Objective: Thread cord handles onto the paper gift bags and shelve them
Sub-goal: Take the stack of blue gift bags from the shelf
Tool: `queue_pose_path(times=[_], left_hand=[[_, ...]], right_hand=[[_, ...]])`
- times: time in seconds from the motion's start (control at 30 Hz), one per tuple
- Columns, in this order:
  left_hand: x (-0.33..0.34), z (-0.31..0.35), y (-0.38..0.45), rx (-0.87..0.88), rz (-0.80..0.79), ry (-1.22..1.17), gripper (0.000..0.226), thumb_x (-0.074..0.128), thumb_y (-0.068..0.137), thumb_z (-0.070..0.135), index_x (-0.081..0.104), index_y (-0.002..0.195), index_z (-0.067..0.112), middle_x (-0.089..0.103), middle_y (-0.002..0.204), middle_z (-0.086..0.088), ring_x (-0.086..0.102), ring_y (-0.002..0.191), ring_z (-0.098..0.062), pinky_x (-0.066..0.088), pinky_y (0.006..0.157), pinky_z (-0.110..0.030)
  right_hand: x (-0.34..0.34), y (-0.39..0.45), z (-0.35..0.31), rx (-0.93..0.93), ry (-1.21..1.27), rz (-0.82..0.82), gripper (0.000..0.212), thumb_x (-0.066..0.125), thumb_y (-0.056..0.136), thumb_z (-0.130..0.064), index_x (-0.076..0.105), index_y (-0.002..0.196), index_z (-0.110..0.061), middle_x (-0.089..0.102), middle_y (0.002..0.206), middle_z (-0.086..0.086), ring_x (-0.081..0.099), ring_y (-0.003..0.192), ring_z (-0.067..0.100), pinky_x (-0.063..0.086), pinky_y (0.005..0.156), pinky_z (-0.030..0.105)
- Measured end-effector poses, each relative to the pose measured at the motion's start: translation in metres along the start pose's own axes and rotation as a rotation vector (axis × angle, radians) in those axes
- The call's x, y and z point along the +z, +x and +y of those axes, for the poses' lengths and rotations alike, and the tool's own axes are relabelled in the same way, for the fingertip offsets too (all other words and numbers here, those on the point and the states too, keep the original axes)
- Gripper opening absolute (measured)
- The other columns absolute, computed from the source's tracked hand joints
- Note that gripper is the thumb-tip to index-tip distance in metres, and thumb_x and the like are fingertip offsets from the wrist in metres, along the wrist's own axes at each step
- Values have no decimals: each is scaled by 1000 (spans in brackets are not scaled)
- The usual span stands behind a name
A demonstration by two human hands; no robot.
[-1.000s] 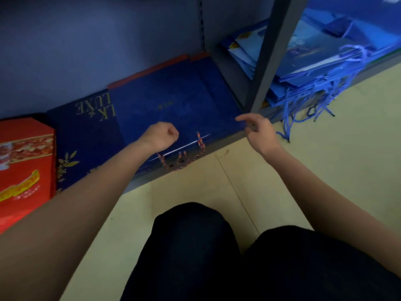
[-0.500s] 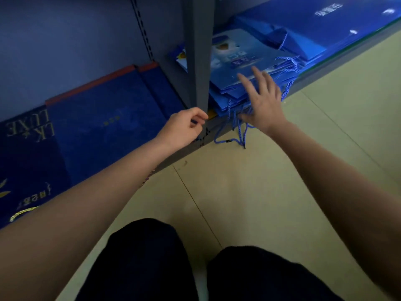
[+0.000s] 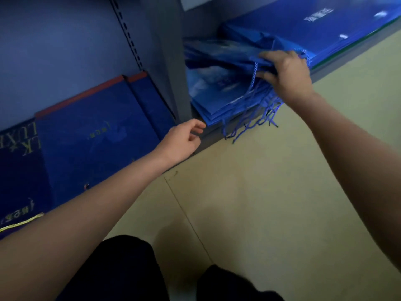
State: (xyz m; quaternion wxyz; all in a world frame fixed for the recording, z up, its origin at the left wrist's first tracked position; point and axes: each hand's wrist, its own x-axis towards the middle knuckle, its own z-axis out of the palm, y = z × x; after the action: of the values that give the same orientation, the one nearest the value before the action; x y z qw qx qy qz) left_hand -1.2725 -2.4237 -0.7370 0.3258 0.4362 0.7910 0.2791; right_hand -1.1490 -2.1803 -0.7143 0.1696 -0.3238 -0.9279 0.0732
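Risen onto stacked gift bags (image 3: pixel 219 92), right hand (image 3: pixel 286 72) grips cords (image 3: pixel 252 77).

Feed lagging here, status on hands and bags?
Right hand grips top blue bag on stack. Left hand open, empty, at shelf edge. Cords dangle over floor. Nothing blocking.

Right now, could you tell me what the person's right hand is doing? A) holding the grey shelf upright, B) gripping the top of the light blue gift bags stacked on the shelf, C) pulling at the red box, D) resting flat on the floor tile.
B: the right hand curls over the top bag of the light blue gift bags, whose blue cord handles hang over the shelf edge.
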Motion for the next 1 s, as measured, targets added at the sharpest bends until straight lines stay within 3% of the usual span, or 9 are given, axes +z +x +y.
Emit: queue_pose_path(times=[0.1,0.23,0.43,0.53,0.67,0.77,0.87,0.93,1.0], left_hand=[[11,11,6,18,58,-11,40,46,92,5,47,131,16,51,130,0,52,109,-8,36,87,-16],[22,18,13,15,124,110,47,46,93,7,38,138,14,39,139,-4,43,124,-18,37,97,-25],[27,44,31,49,349,3,53,46,93,7,30,142,13,30,146,-5,41,125,-19,35,104,-30],[33,45,41,123,241,206,55,48,94,13,26,145,13,23,152,-5,26,138,-20,21,112,-28],[38,62,78,147,182,484,60,52,93,34,29,144,14,23,152,-7,20,140,-22,18,113,-34],[48,84,111,111,67,587,77,58,85,51,24,144,15,21,152,-11,18,141,-26,21,114,-40],[55,98,133,-14,-65,684,86,63,80,54,21,143,14,38,141,-17,38,129,-33,40,96,-40],[55,98,133,-33,-74,770,74,62,82,51,31,136,12,53,122,-15,51,111,-32,42,77,-36],[52,93,125,4,-64,760,61,62,84,46,38,130,13,57,112,-13,54,102,-30,42,75,-35]], right_hand=[[-15,4,6,74,60,89,46,54,92,-34,48,134,-16,55,131,13,49,117,36,38,93,43],[-10,1,4,63,45,56,47,55,92,-35,47,134,-17,54,131,11,47,117,35,40,91,45],[11,-17,22,-173,-55,-346,73,73,78,-29,39,141,-15,38,145,11,33,133,32,32,105,44],[20,-35,52,25,25,-256,76,75,76,-25,37,142,-15,28,149,14,24,136,35,25,109,45],[22,-47,80,485,535,-166,73,68,85,-17,27,145,-11,27,150,14,28,136,31,26,111,39],[27,-42,87,580,752,-141,71,61,89,-11,21,148,-15,24,154,6,24,140,23,27,114,41],[27,-30,86,598,862,-180,68,57,88,2,26,146,-15,30,149,3,30,136,19,30,105,23],[28,-28,83,567,799,-222,62,57,86,5,35,141,-13,32,145,7,36,132,22,33,101,21],[31,-33,78,538,746,-225,54,60,84,4,43,132,-13,35,140,11,43,126,25,38,102,26]])
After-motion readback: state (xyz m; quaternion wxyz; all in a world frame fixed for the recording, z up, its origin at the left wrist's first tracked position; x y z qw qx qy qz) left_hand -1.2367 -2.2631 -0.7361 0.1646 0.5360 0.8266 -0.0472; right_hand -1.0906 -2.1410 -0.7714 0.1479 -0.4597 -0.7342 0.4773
